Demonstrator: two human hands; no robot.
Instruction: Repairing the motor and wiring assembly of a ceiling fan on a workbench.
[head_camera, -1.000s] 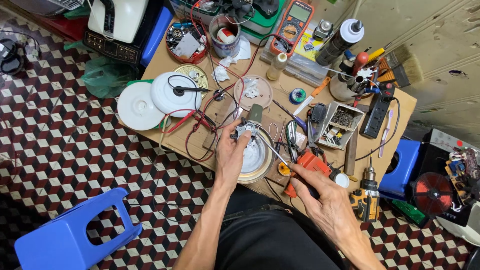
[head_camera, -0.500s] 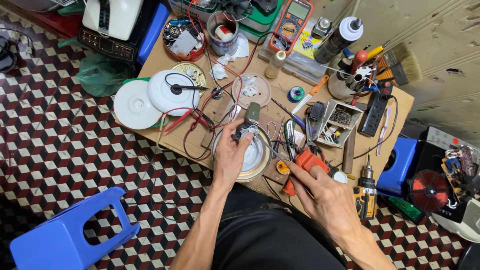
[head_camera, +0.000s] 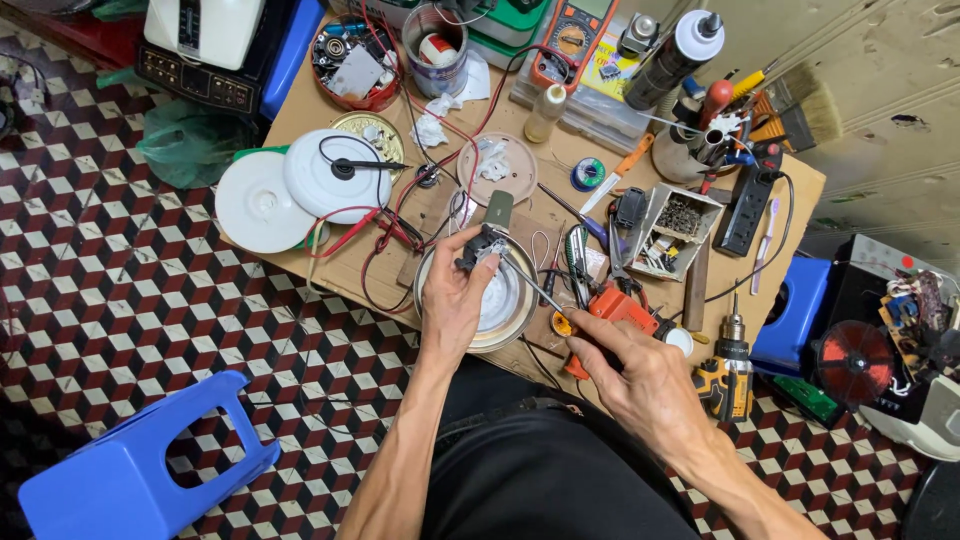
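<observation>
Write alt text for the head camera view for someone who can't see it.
Seen from above, a person's left hand holds a small dark part over a round metal dish while the right hand points a screwdriver at it, on a cluttered wooden table.

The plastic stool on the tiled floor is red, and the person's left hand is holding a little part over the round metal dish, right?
Not quite: the plastic stool is blue, not red, as the head view shows. The rest holds: it stands on the tiled floor, and the left hand holds a little dark part over the round metal dish.
</observation>
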